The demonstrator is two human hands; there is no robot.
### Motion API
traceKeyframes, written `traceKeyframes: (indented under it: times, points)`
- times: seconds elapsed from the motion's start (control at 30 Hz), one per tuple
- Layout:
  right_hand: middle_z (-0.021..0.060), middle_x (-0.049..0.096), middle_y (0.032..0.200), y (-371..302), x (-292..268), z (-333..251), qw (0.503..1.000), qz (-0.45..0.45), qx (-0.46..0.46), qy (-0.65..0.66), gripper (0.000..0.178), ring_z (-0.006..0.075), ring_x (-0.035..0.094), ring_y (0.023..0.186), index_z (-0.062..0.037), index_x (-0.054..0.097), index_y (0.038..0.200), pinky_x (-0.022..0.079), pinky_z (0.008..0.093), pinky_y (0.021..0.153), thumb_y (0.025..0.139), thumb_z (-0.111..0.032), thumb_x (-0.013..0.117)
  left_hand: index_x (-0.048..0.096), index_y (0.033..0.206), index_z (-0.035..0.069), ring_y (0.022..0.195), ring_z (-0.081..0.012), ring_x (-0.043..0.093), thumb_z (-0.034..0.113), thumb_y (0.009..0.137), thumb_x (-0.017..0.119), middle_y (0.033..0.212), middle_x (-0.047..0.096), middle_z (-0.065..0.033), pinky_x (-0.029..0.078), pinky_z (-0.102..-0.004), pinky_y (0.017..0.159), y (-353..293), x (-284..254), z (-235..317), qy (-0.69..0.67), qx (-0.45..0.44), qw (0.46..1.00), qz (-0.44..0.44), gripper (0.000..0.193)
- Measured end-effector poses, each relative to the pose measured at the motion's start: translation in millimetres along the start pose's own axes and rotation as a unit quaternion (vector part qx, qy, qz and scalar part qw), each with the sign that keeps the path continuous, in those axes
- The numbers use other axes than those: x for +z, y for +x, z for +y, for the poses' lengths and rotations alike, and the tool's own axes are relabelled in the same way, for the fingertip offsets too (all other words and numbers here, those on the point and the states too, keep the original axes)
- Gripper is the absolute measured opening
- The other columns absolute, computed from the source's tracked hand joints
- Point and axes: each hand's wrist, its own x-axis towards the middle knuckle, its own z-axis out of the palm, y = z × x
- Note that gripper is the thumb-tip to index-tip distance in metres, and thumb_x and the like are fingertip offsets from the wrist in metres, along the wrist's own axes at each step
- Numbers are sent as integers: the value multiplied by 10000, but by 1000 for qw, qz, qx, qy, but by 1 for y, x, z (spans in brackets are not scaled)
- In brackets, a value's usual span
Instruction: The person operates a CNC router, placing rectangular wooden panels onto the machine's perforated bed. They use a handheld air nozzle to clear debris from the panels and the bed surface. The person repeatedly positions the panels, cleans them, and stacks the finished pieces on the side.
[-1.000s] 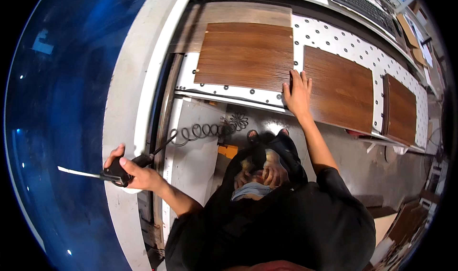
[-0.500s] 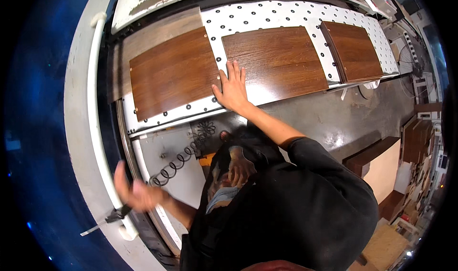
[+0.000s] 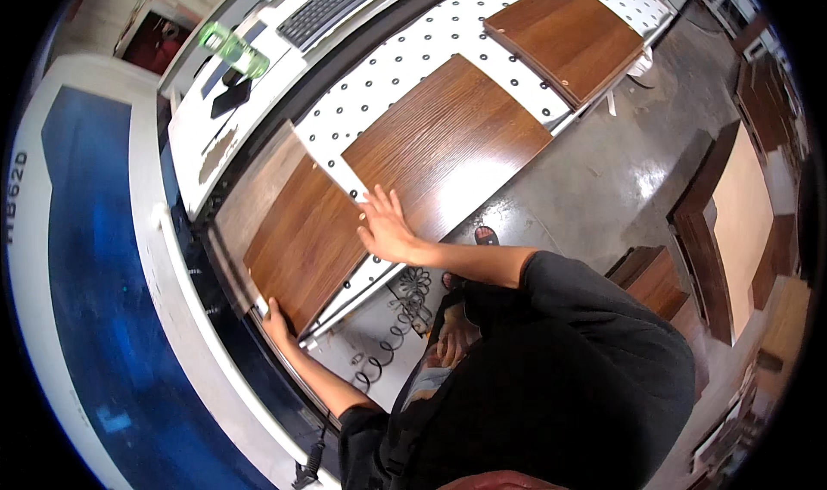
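Note:
A dark brown wood-grain panel point(image 3: 314, 231) lies at the left end of a white table dotted with black studs point(image 3: 379, 72). My left hand point(image 3: 276, 324) is at its near-left corner, thumb up along the end edge and the other fingers partly hidden. My right hand point(image 3: 388, 227) rests flat with fingers spread, across the narrow gap between this panel and the middle wood-grain panel point(image 3: 448, 145). Farther right sits a stack of brown panels point(image 3: 568, 37). A paler greyish-brown board point(image 3: 274, 167) shows behind the left panel.
A blue and white machine housing point(image 3: 95, 231) with a white rail stands at left. On the ledge behind are a green bottle point(image 3: 233, 49), a black phone point(image 3: 231, 99) and a keyboard point(image 3: 340, 7). Below hangs a coiled black hose point(image 3: 392, 343). Boards point(image 3: 732, 231) stand at right.
My left hand has left the area by the white rail and come to the left panel's corner. My right hand still lies near the gap. The view has turned, showing more of the machine.

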Motion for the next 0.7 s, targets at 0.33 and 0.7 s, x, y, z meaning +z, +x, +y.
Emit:
traceKeyframes:
  times: [0.33,0.7]
  points:
    - [88,585,1243,-66,-167,62,947,167,11,272,479,198,571,1124,-81,464,1418,477,337,987,970,-86,634,676,1080,-44,938,-175,597,224,972,666,1035,681,-93,478,-314,864,-77,148,86,-241,57,966,-76,289]
    - [10,661,1102,-126,-383,214,670,506,104,533,309,110,616,974,-80,601,1274,495,286,839,996,-209,640,218,1566,-63,1218,-261,559,194,928,696,1366,548,-196,405,-378,1090,-276,367,288,-230,22,843,-485,838]
